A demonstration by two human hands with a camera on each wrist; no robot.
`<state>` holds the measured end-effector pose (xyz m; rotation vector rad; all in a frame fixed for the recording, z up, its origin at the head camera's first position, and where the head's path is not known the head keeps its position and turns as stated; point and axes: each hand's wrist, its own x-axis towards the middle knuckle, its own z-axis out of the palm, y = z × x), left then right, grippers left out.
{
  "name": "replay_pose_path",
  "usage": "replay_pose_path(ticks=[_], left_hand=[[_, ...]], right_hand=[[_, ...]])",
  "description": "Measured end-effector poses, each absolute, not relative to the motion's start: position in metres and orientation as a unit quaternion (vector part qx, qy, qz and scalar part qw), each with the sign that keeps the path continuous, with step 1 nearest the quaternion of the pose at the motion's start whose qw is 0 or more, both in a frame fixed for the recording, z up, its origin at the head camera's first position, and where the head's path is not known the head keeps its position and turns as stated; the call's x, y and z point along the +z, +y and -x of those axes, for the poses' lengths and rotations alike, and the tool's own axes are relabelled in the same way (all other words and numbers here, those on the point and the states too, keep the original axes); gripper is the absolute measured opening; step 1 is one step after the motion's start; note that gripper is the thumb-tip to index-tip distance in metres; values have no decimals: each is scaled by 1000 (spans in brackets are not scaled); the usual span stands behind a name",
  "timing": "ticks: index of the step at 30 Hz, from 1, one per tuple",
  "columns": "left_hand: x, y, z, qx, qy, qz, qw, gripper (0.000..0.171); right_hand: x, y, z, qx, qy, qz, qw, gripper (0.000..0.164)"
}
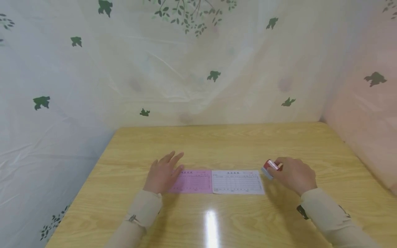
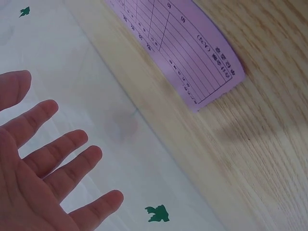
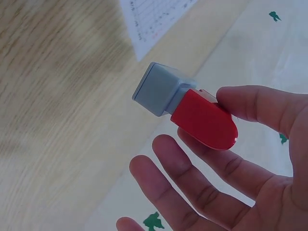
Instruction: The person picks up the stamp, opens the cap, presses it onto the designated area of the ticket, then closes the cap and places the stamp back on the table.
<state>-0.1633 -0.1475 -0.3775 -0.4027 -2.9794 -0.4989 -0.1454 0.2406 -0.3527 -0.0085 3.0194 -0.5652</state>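
On the desk (image 1: 217,144) I see a white form (image 1: 237,182) near the middle; a pink form (image 1: 196,182) touches it at nine o'clock. At its nine-o'clock end my left hand (image 1: 162,175) has fingers spread, holding nothing. At the white form's three o'clock, my right hand (image 1: 294,175) pinches a red-and-grey stamp (image 3: 190,110).

a pale beige left sleeve (image 1: 143,206) and matching right sleeve (image 1: 328,215), both creased, reach the wrists. a small greyish fitting (image 1: 132,218) sits on the left one, a black piece (image 1: 302,212) beside the right. left hand (image 1: 162,175) and right hand (image 1: 296,175) are bare.
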Motion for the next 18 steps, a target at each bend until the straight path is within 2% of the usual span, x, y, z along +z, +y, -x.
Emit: replay_pose_path(ticks=[18], left_hand=[[-375,-135,158,-176,-970,152,67,48]], right_hand=[[-329,232,142,-197,980,16,39,58]])
